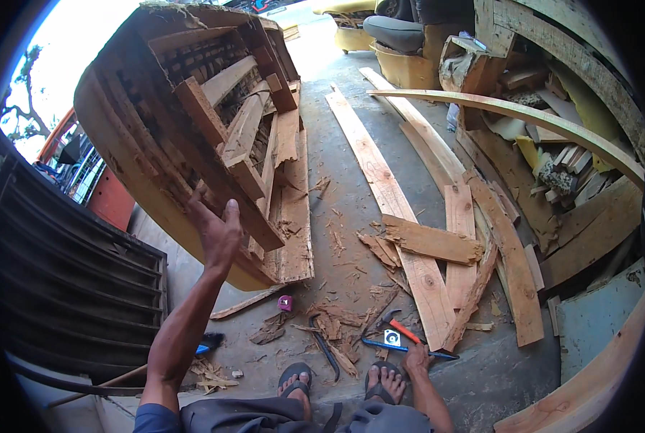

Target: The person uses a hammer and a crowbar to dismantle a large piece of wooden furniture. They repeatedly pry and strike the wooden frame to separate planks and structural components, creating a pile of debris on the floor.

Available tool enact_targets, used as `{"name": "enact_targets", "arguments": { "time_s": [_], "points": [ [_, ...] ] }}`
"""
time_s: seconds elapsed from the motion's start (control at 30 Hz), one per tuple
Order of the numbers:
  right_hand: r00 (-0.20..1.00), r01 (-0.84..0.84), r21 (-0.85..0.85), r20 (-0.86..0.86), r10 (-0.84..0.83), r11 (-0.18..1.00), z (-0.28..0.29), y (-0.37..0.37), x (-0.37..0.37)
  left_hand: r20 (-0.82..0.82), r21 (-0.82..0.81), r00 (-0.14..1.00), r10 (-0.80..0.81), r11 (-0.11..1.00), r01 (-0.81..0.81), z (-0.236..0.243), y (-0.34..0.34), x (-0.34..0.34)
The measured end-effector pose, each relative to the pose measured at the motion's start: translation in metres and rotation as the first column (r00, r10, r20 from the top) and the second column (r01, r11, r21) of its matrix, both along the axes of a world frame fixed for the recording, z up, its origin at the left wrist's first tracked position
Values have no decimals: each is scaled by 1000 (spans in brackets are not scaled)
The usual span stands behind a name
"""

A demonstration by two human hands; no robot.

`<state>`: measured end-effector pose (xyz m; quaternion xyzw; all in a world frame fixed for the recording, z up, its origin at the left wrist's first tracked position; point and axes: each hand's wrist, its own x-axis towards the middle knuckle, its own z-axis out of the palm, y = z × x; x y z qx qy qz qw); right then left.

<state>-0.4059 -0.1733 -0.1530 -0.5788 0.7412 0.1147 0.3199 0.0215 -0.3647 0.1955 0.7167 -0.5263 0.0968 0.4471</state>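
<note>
Frame (138,108): likely heavy, stiff, splintery; hold pale rails (248,124). Left hand (216,234): fingers spread against it. Right hand (416,359): cannot tell whether gripping.

The wooden frame (184,148) looks rough, matt, splintered.

We see a brown wooden frame (156,123), an orange hammer handle (407,330), a pink tape measure (285,303), pale knotted planks (378,180).
</note>
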Motion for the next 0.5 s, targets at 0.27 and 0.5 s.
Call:
{"name": "enact_targets", "arguments": {
  "time_s": [0.27, 0.5],
  "points": [
    [996, 67, 46, 54, -69, 997, 3, -14, -2, 419, -341, 884, 209, 938, -60, 127, -56, 40],
    [996, 14, -276, 90, 11, 961, -18, 12, -7, 614, -318, 719, 326, 936, -153, 107, -84, 49]
  ]
}}
